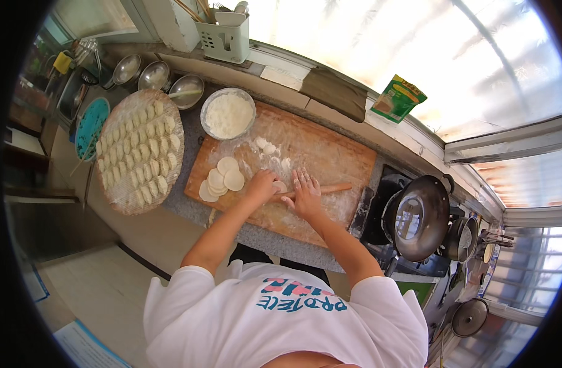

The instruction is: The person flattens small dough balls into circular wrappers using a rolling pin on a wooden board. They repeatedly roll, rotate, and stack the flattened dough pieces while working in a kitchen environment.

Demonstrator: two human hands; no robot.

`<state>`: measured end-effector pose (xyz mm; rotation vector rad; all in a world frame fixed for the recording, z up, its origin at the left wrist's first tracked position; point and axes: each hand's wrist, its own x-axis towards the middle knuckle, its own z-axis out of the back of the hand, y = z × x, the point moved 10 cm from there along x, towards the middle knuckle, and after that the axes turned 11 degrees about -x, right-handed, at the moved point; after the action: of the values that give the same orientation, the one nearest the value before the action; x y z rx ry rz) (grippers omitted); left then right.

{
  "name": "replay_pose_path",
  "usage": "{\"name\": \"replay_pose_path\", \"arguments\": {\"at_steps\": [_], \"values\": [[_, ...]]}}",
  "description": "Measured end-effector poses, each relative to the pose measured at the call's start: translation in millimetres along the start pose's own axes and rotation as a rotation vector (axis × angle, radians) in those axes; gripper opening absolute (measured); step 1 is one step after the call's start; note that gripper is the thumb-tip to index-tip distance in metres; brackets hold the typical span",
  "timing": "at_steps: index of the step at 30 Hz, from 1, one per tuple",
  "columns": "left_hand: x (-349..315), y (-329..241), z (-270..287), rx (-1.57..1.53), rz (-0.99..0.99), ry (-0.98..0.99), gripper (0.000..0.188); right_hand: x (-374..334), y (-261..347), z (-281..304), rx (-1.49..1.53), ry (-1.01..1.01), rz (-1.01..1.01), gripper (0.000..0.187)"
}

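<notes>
My left hand [263,185] is closed at the edge of a small round dough wrapper [280,186] on the floured wooden board [348,153]. Beside it, my right hand [306,193] lies flat with its fingers stretched out, its palm resting on a wooden rolling pin [337,187]. The pin's right end sticks out past the hand; its left part lies by the wrapper. A pile of rolled wrappers [224,178] sits left of my left hand. Small dough pieces [265,146] and loose flour lie farther back on the board.
At the left, a round tray [112,195] bears rows of dumplings, with a turquoise bowl of filling [84,138] beside it. A metal bowl of flour [230,114] touches the board's back left corner. To the right stands a wok [421,218] on the stove. A green packet [399,98] leans on the sill.
</notes>
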<state>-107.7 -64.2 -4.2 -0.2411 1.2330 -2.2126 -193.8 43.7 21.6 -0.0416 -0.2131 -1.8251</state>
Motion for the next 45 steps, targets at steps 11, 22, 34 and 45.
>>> {"name": "replay_pose_path", "arguments": {"at_steps": [11,22,34,45], "values": [[-3.0,-18.8,4.0,-0.054,-0.165,-0.066,0.010,15.7,2.0,1.4,0.011,0.017,0.030,0.090],[-17.0,-24.0,-25.0,0.008,-0.323,0.139,0.018,-65.3,14.8,3.6,-0.007,0.092,0.148,0.089],[-11.0,-19.9,-35.1,-0.021,-0.277,0.192,0.012,-66.3,15.8,2.8,-0.046,0.123,0.145,0.084],[-9.1,1.9,-5.3,-0.013,0.001,-0.005,0.008,10.7,-0.5,7.7,0.001,-0.005,-0.019,0.088]]}}
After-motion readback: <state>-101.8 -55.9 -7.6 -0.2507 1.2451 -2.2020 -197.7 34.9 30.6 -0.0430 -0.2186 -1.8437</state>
